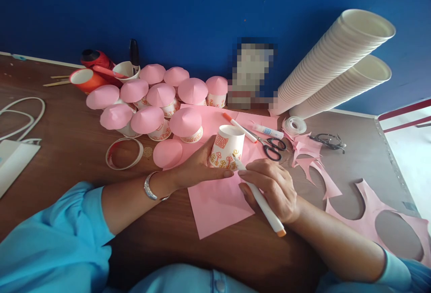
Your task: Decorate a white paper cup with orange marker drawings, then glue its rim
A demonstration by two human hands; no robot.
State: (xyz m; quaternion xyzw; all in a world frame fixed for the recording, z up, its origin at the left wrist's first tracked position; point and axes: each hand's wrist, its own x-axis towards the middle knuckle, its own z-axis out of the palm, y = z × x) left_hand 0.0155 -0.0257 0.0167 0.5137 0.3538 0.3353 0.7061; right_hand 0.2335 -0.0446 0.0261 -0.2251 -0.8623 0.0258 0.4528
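Note:
My left hand is wrapped round a white paper cup, held upside down above pink paper. A red patterned patch and a row of orange and yellow flowers are drawn on the cup's side. In my right hand is a white marker with an orange end; its tip touches or nearly touches the cup at the flowers. Beneath both hands lie sheets of pink paper. Close behind the cup, a second marker with a red-orange cap rests beside black-handled scissors and a glue stick.
Several decorated cups with pink paper cone tops stand at the back left. Two tall stacks of paper cups lean against the blue wall. Tape rolls, glasses, pink paper scraps and a white bag lie around.

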